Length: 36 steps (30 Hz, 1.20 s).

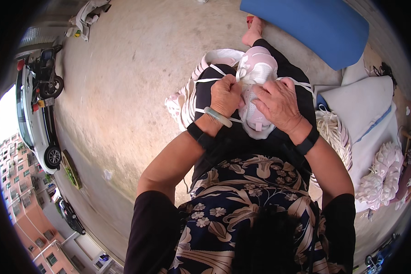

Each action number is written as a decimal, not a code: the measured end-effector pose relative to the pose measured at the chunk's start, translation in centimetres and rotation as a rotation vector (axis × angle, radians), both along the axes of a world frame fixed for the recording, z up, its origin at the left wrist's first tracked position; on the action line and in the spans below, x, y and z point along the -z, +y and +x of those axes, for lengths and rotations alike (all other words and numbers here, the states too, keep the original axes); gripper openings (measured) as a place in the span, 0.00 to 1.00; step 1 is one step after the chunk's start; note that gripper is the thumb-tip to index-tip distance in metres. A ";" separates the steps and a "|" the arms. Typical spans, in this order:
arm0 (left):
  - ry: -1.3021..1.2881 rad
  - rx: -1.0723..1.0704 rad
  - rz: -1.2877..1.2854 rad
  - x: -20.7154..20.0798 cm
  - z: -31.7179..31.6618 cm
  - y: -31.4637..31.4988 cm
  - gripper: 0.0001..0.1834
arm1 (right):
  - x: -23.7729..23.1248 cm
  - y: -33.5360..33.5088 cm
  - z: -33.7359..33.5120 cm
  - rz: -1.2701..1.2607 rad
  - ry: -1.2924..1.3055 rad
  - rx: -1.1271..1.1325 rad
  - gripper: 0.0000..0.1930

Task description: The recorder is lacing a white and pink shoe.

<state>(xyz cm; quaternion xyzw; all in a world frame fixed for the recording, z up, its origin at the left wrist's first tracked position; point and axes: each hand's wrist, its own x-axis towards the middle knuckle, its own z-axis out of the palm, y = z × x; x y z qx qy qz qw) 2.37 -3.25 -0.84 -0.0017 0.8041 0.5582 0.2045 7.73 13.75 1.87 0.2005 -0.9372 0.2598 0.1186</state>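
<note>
On my lap lies a pink and white sneaker upper (260, 68), its perforated tongue and heel loop toward me. My left hand (227, 97) is closed at its left edge, the fingertips pressed in beside the tongue. From the right, my right hand (281, 106) rests over the tongue with its fingers bent onto the upper. A loose white shoelace (301, 83) runs out past the right hand. Another lace end (208, 81) trails left beside my left hand. What the fingertips pinch is partly hidden.
A stack of pink and white uppers (187, 100) hangs by my left thigh. At my right are a bundle of white laces (335, 137), pale cloth (363, 102) and more uppers (379, 176). A blue panel (310, 27) stands ahead. A motorbike and cars stand far left.
</note>
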 end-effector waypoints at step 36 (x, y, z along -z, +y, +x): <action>0.405 0.447 -0.255 -0.4 -3.6 1.3 0.05 | 2.0 0.0 0.0 -0.119 -0.120 0.134 0.23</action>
